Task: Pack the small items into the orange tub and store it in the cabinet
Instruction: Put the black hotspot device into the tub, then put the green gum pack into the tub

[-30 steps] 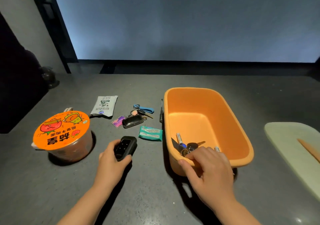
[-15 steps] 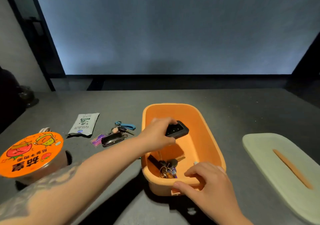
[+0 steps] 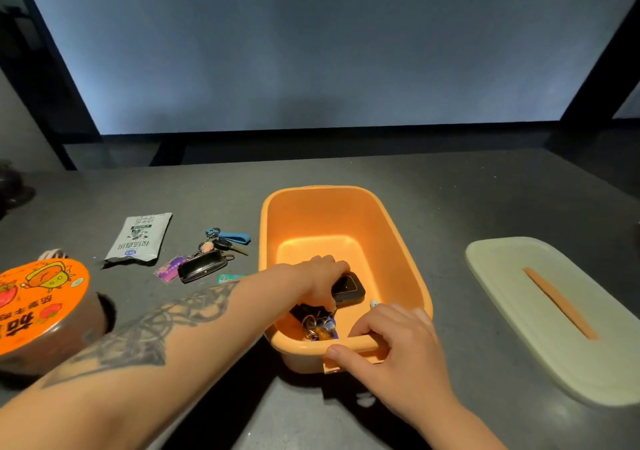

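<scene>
Left hand (image 3: 320, 278) inside the tub (image 3: 403, 242), fingers curled round the black fob (image 3: 349, 288) above the keys (image 3: 320, 326). Right hand (image 3: 401, 352) pinches the near rim.

Left hand (image 3: 320, 278) reaches forward, fingers curled; right hand (image 3: 398, 349) pinches, thumb extended.

Single head-worn wide view, looking forward and down, close over the grey table (image 3: 450, 200), angled toward the wall (image 3: 311, 51)
</scene>
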Available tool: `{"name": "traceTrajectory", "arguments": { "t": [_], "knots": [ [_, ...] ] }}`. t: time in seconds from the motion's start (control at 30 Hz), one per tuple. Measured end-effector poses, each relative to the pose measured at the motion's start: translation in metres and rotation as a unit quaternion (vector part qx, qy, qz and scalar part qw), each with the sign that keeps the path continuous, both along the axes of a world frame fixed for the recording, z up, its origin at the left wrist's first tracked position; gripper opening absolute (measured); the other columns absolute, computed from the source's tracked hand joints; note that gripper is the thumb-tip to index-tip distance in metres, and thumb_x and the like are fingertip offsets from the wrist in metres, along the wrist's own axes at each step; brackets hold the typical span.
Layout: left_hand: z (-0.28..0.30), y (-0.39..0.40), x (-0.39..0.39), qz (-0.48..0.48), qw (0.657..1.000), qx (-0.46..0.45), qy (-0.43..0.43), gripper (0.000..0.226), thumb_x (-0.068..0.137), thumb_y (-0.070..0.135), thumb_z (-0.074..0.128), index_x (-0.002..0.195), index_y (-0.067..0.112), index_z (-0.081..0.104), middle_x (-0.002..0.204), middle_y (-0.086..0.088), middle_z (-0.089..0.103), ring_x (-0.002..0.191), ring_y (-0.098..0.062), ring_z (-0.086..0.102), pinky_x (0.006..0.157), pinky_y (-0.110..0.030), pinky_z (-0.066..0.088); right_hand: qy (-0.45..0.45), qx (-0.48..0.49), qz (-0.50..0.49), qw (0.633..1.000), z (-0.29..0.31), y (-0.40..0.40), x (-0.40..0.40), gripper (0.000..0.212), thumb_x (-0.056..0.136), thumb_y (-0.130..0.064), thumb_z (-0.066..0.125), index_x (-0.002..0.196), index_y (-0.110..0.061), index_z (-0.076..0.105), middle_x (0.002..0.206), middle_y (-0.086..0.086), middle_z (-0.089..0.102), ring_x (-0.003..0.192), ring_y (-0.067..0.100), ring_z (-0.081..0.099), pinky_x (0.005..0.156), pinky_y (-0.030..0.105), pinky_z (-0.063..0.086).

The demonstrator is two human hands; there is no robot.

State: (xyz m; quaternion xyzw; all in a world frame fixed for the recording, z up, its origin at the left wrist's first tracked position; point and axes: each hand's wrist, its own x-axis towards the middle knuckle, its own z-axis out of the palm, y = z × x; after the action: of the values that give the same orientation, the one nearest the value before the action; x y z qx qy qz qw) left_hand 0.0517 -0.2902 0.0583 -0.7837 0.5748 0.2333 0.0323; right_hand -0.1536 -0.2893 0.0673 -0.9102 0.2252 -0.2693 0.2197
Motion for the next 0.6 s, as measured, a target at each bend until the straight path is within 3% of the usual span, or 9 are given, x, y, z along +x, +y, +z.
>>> {"name": "traceTrajectory", "arguments": {
  "t": [0.1, 0.17, 0.23, 0.37, 0.5, 0.6],
  "knots": [
    [0.005, 0.003, -0.003, -0.006, 1.0, -0.008, -0.007, 0.081, 0.079, 0.027, 0.071, 0.145, 0.023, 0.024, 0.138, -0.009, 0.042, 0.124, -0.03, 0.044, 0.1, -0.044, 0.042, 0.005, 0.009, 0.006, 1.0, 0.001, 0.003, 0.0, 0.041, 0.071, -0.075, 0.057, 0.067, -0.034, 0.059, 0.069, -0.024, 0.056, 0.077, -0.001, 0.051, 0.076, 0.021, 0.032],
    [0.015, 0.01, -0.006, -0.003, 0.998, -0.061, -0.017, 0.073, 0.082, 0.03, 0.068, 0.143, 0.025, 0.029, 0.14, -0.004, 0.042, 0.126, -0.026, 0.042, 0.1, -0.043, 0.042, 0.006, 0.009, 0.012, 1.0, 0.003, 0.006, 0.001, 0.04, 0.072, -0.075, 0.057, 0.068, -0.035, 0.059, 0.069, -0.024, 0.055, 0.076, -0.001, 0.051, 0.076, 0.022, 0.033],
    [0.025, 0.025, -0.011, 0.025, 0.983, -0.181, -0.011, 0.058, 0.085, 0.032, 0.063, 0.137, 0.026, 0.04, 0.139, 0.002, 0.046, 0.126, -0.019, 0.042, 0.101, -0.039, 0.042, 0.007, 0.004, 0.016, 1.0, 0.004, 0.01, 0.004, 0.039, 0.072, -0.075, 0.057, 0.068, -0.036, 0.059, 0.069, -0.023, 0.055, 0.074, -0.001, 0.051, 0.073, 0.023, 0.036],
    [0.039, 0.074, -0.02, 0.08, 0.918, -0.388, 0.016, 0.036, 0.089, 0.037, 0.053, 0.124, 0.033, 0.051, 0.127, 0.016, 0.055, 0.12, -0.004, 0.043, 0.1, -0.025, 0.034, 0.018, -0.003, 0.034, 0.999, 0.007, 0.019, 0.012, 0.037, 0.069, -0.074, 0.058, 0.067, -0.037, 0.058, 0.067, -0.024, 0.054, 0.072, -0.003, 0.05, 0.069, 0.022, 0.038],
    [0.034, 0.127, -0.006, 0.18, 0.876, -0.445, 0.044, 0.029, 0.087, 0.035, 0.055, 0.117, 0.035, 0.056, 0.121, 0.02, 0.055, 0.117, 0.001, 0.043, 0.1, -0.024, 0.034, 0.036, 0.005, 0.051, 0.998, 0.011, 0.023, 0.021, 0.042, 0.063, -0.078, 0.057, 0.065, -0.037, 0.059, 0.066, -0.023, 0.055, 0.073, -0.002, 0.053, 0.068, 0.017, 0.035],
    [0.011, 0.172, 0.016, 0.273, 0.866, -0.416, 0.045, 0.029, 0.088, 0.028, 0.057, 0.118, 0.031, 0.058, 0.123, 0.014, 0.057, 0.119, -0.004, 0.047, 0.1, -0.025, 0.037, 0.026, 0.007, 0.06, 0.998, 0.014, 0.028, 0.027, 0.041, 0.059, -0.081, 0.054, 0.061, -0.039, 0.055, 0.063, -0.024, 0.055, 0.073, 0.001, 0.055, 0.059, 0.018, 0.037]
  ]
}}
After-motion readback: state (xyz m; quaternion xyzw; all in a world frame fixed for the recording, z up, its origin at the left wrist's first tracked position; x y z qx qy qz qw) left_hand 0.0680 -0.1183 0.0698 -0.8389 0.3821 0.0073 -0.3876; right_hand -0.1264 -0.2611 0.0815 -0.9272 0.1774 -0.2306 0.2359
